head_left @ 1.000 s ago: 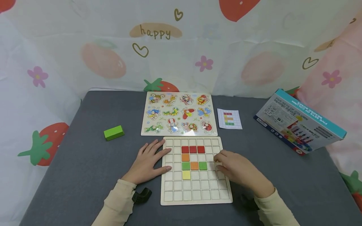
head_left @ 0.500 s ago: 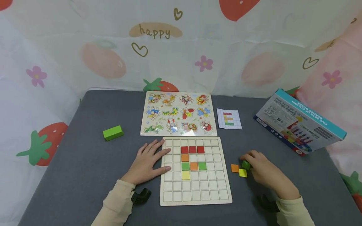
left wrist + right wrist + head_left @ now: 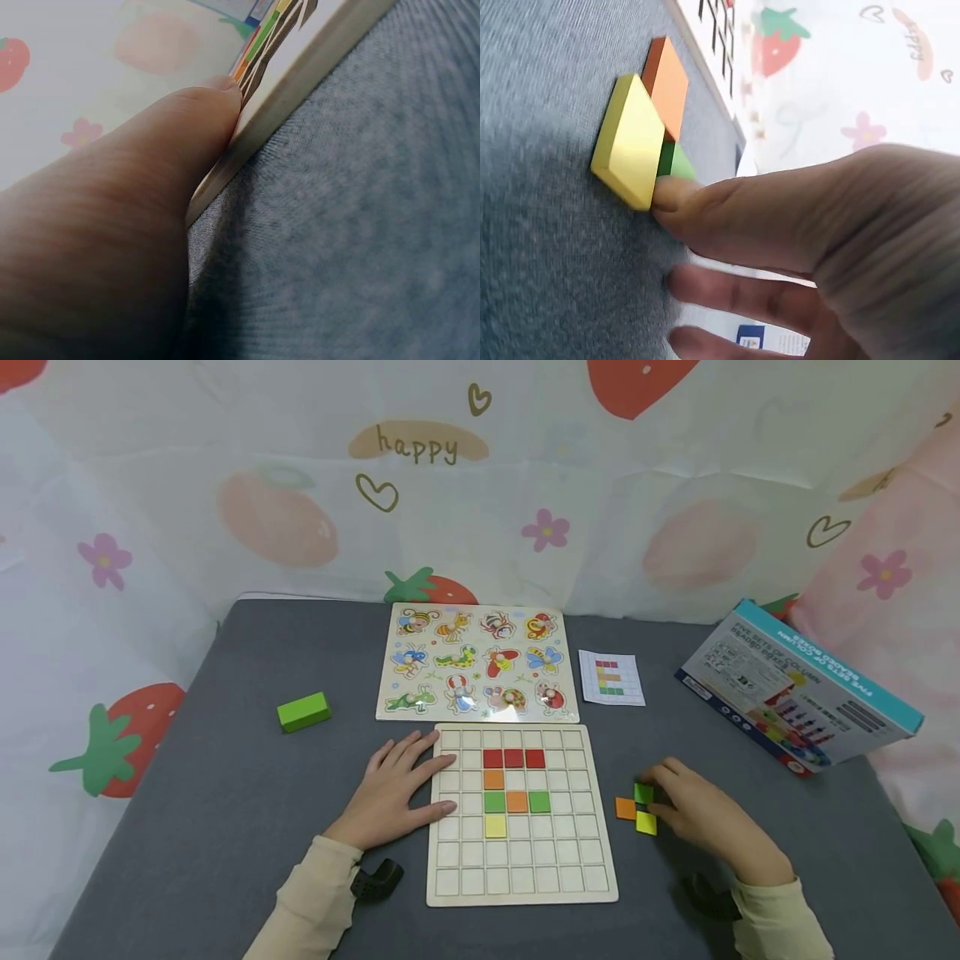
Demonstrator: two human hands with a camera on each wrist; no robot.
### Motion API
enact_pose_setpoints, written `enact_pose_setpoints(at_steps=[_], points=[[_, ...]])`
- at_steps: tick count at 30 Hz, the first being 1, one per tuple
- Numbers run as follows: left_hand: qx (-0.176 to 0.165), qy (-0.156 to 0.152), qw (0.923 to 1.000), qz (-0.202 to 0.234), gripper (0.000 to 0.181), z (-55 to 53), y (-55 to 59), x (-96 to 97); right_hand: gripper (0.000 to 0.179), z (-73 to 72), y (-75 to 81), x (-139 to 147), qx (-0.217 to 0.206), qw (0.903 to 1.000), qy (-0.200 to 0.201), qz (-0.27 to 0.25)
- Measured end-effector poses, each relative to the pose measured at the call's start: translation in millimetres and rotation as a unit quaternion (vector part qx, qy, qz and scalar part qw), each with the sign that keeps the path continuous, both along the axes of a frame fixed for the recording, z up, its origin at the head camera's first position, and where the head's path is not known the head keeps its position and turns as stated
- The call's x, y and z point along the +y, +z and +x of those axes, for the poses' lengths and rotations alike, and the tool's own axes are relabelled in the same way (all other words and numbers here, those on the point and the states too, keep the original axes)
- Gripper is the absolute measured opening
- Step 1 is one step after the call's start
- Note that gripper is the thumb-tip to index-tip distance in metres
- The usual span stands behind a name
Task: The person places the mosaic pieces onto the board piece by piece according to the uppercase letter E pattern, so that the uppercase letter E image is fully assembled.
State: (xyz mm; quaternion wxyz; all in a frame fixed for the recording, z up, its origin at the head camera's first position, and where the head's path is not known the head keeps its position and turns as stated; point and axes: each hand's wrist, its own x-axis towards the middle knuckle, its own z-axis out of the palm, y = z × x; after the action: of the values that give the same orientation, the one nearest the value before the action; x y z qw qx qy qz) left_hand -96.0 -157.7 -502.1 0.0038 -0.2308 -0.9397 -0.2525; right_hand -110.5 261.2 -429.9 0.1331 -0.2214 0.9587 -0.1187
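At right of the frame, the green tile (image 3: pixel 642 792) is lying just left of the right hand (image 3: pixel 701 818), the nearer one, above the yellow tile (image 3: pixel 646 823); whether that hand is pinching it, I cannot tell. Mid-frame, the left hand (image 3: pixel 390 797) is resting spread on the board's (image 3: pixel 521 881) left edge.

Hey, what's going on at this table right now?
A person's left hand rests on the left edge of a gridded board bearing eight coloured squares. To the board's right, the right hand is at a loose green tile; whether it grips it is unclear. A loose orange tile and a loose yellow tile lie alongside.
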Motion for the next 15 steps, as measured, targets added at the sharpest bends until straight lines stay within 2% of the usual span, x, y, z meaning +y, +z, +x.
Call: enact_pose_setpoints(at_steps=[4,7,12,15], points=[[0.003,0.001,1.0000,-0.001,0.066,-0.7,0.0,0.1,0.027,-1.4,-0.1,0,-0.008,0.9998,0.010,-0.016],[0.001,0.002,1.0000,0.002,0.065,-0.7,-0.2,-0.1,0.026,-2.3,0.0,-2,-0.003,0.9998,0.001,-0.022],[-0.001,0.002,1.0000,0.003,0.063,-0.5,-0.5,0.2,0.024,-0.5,3.6,-8,0.034,0.9985,-0.005,-0.042],[0.001,0.003,1.0000,0.002,0.063,-0.4,-0.9,0.4,0.022,0.3,8.5,-17,0.059,0.9964,0.016,-0.058]])
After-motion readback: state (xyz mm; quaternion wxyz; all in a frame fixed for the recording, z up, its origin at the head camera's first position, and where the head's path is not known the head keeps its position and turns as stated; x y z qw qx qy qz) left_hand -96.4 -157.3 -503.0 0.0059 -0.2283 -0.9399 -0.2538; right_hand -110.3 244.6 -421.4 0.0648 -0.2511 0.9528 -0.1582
